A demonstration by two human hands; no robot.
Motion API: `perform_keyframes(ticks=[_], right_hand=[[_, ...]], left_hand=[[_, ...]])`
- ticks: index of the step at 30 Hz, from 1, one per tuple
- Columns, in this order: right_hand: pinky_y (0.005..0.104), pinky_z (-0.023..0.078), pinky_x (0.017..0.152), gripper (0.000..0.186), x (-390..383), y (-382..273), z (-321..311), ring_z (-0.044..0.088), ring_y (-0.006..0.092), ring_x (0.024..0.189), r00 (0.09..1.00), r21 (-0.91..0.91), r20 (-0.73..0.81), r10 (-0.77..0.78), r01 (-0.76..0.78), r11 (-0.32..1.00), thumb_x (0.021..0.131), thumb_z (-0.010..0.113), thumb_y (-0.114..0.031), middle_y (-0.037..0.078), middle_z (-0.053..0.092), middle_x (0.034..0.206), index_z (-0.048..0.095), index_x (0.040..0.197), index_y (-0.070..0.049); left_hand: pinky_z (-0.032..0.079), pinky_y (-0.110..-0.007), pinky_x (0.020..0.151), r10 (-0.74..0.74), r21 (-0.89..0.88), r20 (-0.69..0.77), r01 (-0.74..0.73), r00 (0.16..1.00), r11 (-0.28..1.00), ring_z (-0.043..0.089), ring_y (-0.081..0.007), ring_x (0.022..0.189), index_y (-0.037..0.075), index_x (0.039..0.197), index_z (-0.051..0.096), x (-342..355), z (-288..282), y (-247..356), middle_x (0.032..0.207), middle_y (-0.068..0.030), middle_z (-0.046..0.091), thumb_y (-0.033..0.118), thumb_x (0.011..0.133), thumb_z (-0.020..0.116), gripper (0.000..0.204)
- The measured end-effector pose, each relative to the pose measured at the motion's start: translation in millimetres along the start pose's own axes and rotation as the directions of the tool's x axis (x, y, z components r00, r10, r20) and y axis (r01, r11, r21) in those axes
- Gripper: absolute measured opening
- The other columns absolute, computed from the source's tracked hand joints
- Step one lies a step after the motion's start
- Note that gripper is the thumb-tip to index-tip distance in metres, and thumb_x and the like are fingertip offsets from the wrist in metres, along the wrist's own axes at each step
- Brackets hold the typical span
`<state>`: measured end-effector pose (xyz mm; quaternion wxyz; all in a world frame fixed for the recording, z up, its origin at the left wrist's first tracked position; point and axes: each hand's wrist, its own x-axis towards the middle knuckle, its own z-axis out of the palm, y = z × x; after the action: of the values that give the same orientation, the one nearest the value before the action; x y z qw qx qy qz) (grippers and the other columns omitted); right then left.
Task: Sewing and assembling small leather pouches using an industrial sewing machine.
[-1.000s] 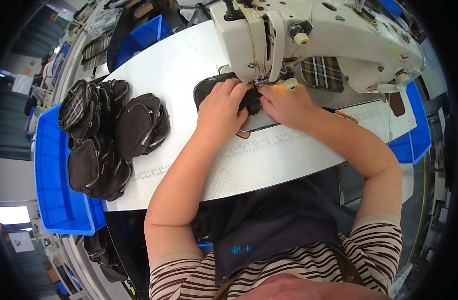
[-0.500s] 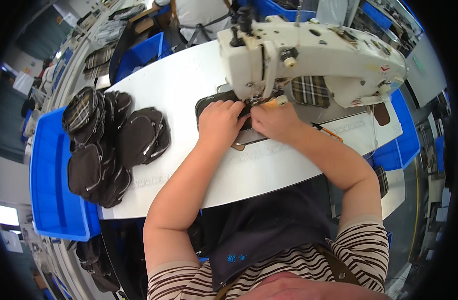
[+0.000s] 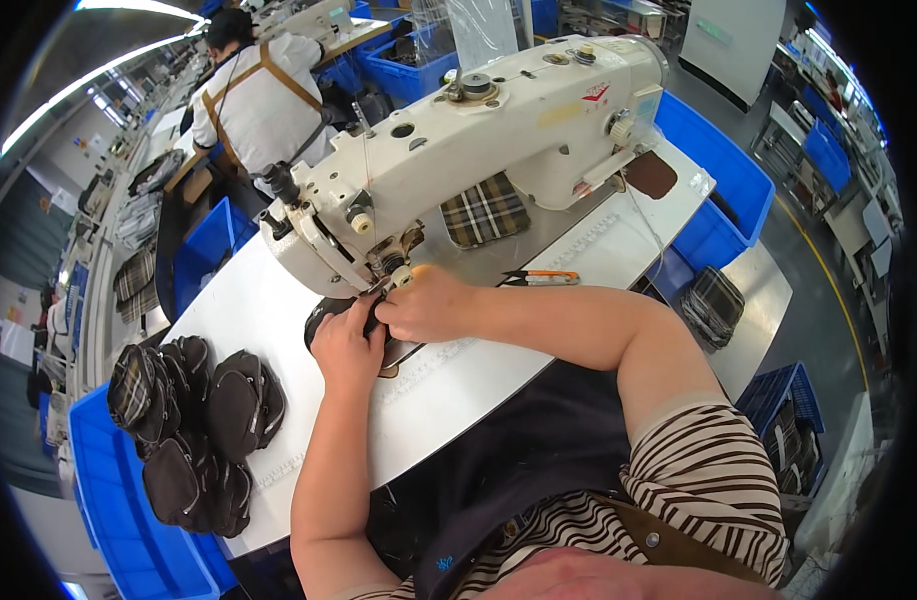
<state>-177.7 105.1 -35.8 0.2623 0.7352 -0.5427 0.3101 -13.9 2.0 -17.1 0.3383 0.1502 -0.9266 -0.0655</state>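
From where I follow, the left hand (image 3: 345, 348) lies over a dark fabric piece (image 3: 323, 314), its fingers bent and kept near one another on top; whether they grip or only press, I cannot tell. The right hand (image 3: 424, 306) meets the same piece from the other side, fingers bunched narrow, and I cannot tell if they pinch its edge. That piece sits right at the needle end of the white sewing machine (image 3: 499, 125).

Around it on the white tabletop (image 3: 434, 405) I see orange-handled snips (image 3: 554, 277), a plaid piece (image 3: 486, 210) under the machine's arm and a brown patch (image 3: 651, 174). To the left, dark zippered pouches (image 3: 245, 405) stand in a cluster, some hiding part of a large blue bin (image 3: 129, 530) beside the table.

Past the table's right end, another blue bin (image 3: 749, 205) has something dark inside, too shadowed for me to name. Nearer, a plaid stack (image 3: 714, 305) rests on a lower surface, and a blue crate (image 3: 811, 400) holds dark and plaid pieces. Farther off, a person (image 3: 269, 105) in white sits turned away
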Motion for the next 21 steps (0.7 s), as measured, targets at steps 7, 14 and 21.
perform_keyframes(ticks=[7, 14, 21], right_hand=[[0.0421, 0.05, 0.051, 0.014, 0.6, -1.8, 3.6, 0.064, 0.0282, 0.055, 1.0, 0.104, 0.015, 0.004, -0.005, 0.995, 0.071, 0.071, -0.02, 0.006, 0.062, 0.059, 0.06, 0.069, -0.011], [0.0421, 0.05, 0.052, 0.015, -3.0, 1.5, 7.3, 0.064, 0.0279, 0.054, 0.991, 0.1, 0.108, -0.076, 0.065, 0.993, 0.071, 0.071, -0.021, 0.006, 0.062, 0.059, 0.06, 0.071, -0.011], [0.0401, 0.05, 0.052, 0.014, 2.5, 0.0, 2.8, 0.064, 0.0263, 0.054, 0.999, 0.079, 0.043, -0.027, 0.024, 0.997, 0.07, 0.071, -0.019, 0.006, 0.061, 0.058, 0.06, 0.071, -0.012]], left_hand=[[0.053, -0.04, 0.076, 0.062, -0.029, 0.048, -0.061, 0.997, 0.998, 0.065, -0.0313, 0.084, 0.014, 0.107, 0.073, 0.1, -3.7, -2.6, 0.086, -0.007, 0.067, 0.007, 0.074, 0.075, 0.034], [0.051, -0.042, 0.085, 0.123, -0.001, 0.146, -0.124, 0.982, 0.992, 0.064, -0.0293, 0.095, 0.012, 0.097, 0.07, 4.8, -13.7, -3.2, 0.097, -0.0042, 0.066, 0.008, 0.073, 0.078, 0.026], [0.052, -0.043, 0.086, 0.121, 0.147, 0.02, -0.122, 0.992, 0.981, 0.067, -0.0259, 0.092, 0.013, 0.097, 0.07, 1.4, -9.5, 1.6, 0.097, -0.0016, 0.069, 0.009, 0.074, 0.078, 0.024]])
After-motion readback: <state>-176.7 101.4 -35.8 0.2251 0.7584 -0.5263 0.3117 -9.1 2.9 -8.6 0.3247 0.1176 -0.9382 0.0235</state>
